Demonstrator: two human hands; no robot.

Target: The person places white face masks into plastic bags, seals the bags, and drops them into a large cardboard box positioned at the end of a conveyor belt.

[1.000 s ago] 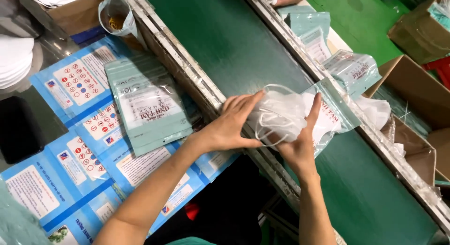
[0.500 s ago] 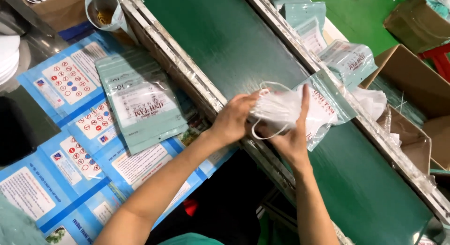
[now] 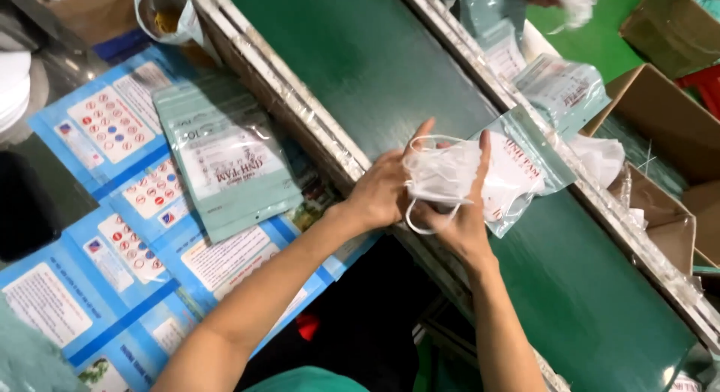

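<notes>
Stack of white masks clamped between both hands above green conveyor belt. Left hand closed on stack's near edge; right hand closed from below, fingers raised along clear pouch, into which masks are half pushed. Blue leaflets and empty pouch laid on counter at left. Cardboard boxes seen beyond belt.

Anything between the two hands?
Head view: a stack of white masks, pinched between left hand and right hand, its far end in a clear pouch.
</notes>
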